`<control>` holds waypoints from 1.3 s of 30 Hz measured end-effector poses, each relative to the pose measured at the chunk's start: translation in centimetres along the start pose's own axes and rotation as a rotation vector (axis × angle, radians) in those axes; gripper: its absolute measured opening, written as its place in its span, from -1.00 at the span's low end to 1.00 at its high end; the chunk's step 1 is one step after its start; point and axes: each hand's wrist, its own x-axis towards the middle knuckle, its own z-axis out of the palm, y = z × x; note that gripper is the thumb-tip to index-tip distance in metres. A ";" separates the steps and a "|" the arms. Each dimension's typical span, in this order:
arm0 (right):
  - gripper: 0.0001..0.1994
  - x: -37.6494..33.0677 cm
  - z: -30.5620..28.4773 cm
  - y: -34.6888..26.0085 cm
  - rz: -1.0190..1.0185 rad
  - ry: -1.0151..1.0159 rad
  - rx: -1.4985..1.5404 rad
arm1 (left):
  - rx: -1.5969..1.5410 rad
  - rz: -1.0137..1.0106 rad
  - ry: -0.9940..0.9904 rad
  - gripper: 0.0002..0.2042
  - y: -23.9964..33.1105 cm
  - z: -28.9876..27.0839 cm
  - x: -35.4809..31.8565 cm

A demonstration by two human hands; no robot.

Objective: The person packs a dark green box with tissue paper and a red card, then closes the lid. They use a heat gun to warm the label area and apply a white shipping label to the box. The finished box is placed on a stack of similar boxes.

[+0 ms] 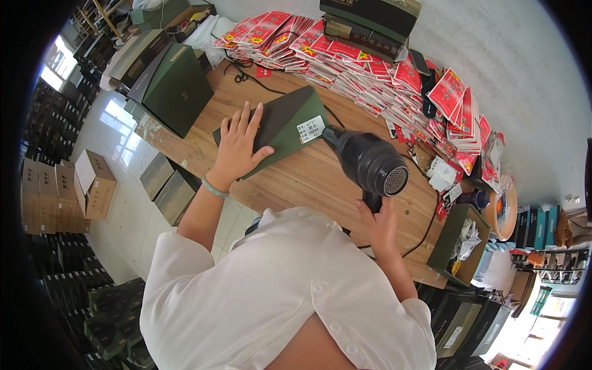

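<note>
The right grip (377,217) was clamped on the dryer (370,165), nozzle at the label (310,129) ahead; the left hand (237,146) lay spread on the box (280,123). Label apparently not yet peeled.

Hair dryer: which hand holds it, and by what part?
The right hand grips the black hair dryer by its handle; the left hand only presses flat on the green box.

One hair dryer (369,162), one flat green box (290,123) on the table, one white label (310,129), two hands, red packets too many to count.
</note>
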 end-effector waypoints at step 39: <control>-0.34 1.8 -0.5 -0.1 0.036 -0.008 0.039 | -0.012 -0.007 0.012 -0.10 0.1 0.0 -0.2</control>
